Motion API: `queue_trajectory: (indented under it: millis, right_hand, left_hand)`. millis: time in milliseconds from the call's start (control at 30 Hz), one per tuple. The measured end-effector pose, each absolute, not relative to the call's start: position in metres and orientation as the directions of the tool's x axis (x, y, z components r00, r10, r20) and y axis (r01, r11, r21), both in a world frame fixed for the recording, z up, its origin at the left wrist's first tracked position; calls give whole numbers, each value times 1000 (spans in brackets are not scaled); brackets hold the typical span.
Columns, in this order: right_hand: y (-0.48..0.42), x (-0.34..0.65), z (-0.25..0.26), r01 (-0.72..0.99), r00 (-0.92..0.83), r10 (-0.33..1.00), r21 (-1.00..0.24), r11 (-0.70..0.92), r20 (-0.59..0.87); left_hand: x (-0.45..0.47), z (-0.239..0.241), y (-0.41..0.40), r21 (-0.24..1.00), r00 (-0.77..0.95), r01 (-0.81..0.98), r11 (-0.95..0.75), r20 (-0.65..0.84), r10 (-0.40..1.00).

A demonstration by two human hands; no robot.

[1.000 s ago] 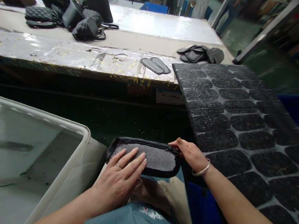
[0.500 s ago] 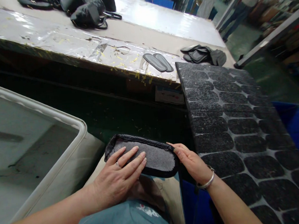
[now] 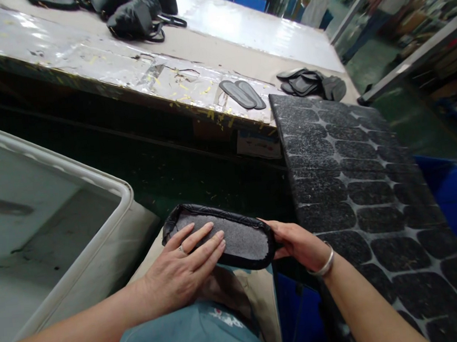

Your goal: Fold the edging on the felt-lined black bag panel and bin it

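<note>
White print (image 3: 228, 317) on the teal apron (image 3: 178, 335) is illegible. Just beyond it sits a black-edged grey piece (image 3: 239, 238) — left hand (image 3: 183, 272) flat across it, fingers extended, hiding part; right hand (image 3: 303, 245) grasping its right end, some fingertips hidden. Behind the desk's (image 3: 222, 50) near edge, dark bags (image 3: 132, 21) are cut off.

Bags (image 3: 131, 20) on table (image 3: 210, 40) ahead, bin (image 3: 126, 194) at left, board (image 3: 376, 191) at right, panel (image 3: 244, 241) between them
</note>
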State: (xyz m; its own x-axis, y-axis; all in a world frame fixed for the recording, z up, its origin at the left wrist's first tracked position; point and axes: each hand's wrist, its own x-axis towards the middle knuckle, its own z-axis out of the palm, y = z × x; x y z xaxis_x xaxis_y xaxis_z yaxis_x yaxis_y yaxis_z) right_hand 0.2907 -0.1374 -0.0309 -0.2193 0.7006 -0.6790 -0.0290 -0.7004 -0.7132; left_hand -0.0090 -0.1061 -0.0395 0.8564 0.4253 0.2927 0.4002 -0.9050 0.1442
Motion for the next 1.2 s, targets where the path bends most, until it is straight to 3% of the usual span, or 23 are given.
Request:
queue_trajectory:
  millis: [200, 400, 500, 600, 733, 867, 1000, 1200]
  right_hand:
    - [-127, 293, -22, -3, -247, 652, -672, -741, -717]
    - [-124, 288, -22, 132, -226, 717, -750, -648, -660]
    - [-132, 288, -26, 86, -212, 733, -759, -645, -647]
    - [-148, 286, -29, -28, -182, 771, -781, -624, -610]
    - [-169, 274, -32, -137, 29, 837, -832, -538, -546]
    - [-180, 253, -33, 190, 391, 857, -881, -433, -337]
    - [-181, 238, -32, 460, 434, 897, -837, -295, -77]
    - [-183, 232, -34, 549, 473, 879, -802, -237, 64]
  left_hand:
    - [-7, -42, -107, 137, 846, 410, -901, 313, 433]
    - [-8, -27, -105, 207, 852, 403, -891, 269, 448]
    - [-7, 9, -94, 295, 883, 389, -873, 152, 445]
    - [8, 41, -75, 371, 878, 354, -859, 185, 442]
    - [53, 39, -45, 327, 928, 246, -912, 191, 319]
    - [95, 11, -26, 248, 984, 152, -957, 51, 170]
    - [109, 2, -22, 201, 999, 26, -979, -24, 21]
    - [112, 8, -19, 160, 993, -113, -981, -25, -119]
